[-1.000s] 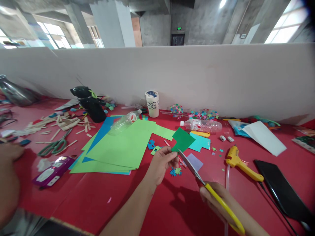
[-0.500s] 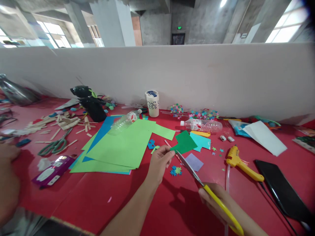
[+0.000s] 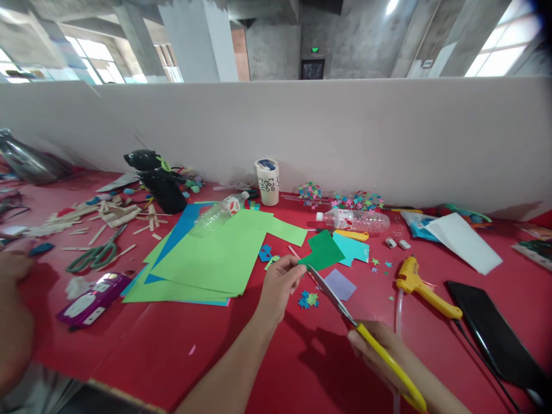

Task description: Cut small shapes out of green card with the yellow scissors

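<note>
A dark green piece of paper point(image 3: 326, 250) is held above the red table point(image 3: 215, 368), its lower-left corner pinched between the thumb and fingers of the left hand point(image 3: 278, 284). The tip of the yellow-handled scissors point(image 3: 361, 329) meets the paper right beside those fingertips. The right hand point(image 3: 391, 340) has its fingers wrapped around the scissors' handles. Just below the paper lie a purple square point(image 3: 340, 284) and a cluster of blue and green stars point(image 3: 308, 299). Light green sheets point(image 3: 211, 253) spread to the left; a yellow glue gun point(image 3: 425, 292) lies to the right. Farther back stands a white cup point(image 3: 269, 187).
</note>
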Motion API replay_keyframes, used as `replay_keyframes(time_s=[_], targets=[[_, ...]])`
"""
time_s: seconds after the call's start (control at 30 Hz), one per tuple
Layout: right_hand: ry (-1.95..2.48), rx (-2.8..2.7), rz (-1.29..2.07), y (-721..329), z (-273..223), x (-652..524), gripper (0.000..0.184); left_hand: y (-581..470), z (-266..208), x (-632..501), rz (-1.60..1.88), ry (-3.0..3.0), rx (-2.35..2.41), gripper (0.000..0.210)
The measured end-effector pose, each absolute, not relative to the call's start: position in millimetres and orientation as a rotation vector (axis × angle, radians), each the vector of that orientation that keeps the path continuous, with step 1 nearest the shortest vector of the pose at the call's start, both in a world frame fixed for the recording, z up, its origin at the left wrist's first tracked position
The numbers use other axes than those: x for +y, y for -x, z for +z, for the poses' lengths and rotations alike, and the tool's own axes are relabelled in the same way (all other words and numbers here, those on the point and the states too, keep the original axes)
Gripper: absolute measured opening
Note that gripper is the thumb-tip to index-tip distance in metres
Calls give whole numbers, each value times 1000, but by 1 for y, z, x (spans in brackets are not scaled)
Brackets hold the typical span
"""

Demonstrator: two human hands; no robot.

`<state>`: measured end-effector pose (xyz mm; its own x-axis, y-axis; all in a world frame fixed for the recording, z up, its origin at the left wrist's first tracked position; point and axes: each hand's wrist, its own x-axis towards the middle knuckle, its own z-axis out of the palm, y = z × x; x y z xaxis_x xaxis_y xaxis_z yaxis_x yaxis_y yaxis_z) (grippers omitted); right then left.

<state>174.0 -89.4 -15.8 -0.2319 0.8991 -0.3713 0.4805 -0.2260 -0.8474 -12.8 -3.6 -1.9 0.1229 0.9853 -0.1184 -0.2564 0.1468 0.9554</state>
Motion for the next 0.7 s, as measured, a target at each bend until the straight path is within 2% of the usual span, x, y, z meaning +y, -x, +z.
replay_keyframes(time_s=[0.7], targets=[[1572, -1540, 1558, -177, -17, -93, 57, 13, 0, -3, 1160, -1100, 985, 13]])
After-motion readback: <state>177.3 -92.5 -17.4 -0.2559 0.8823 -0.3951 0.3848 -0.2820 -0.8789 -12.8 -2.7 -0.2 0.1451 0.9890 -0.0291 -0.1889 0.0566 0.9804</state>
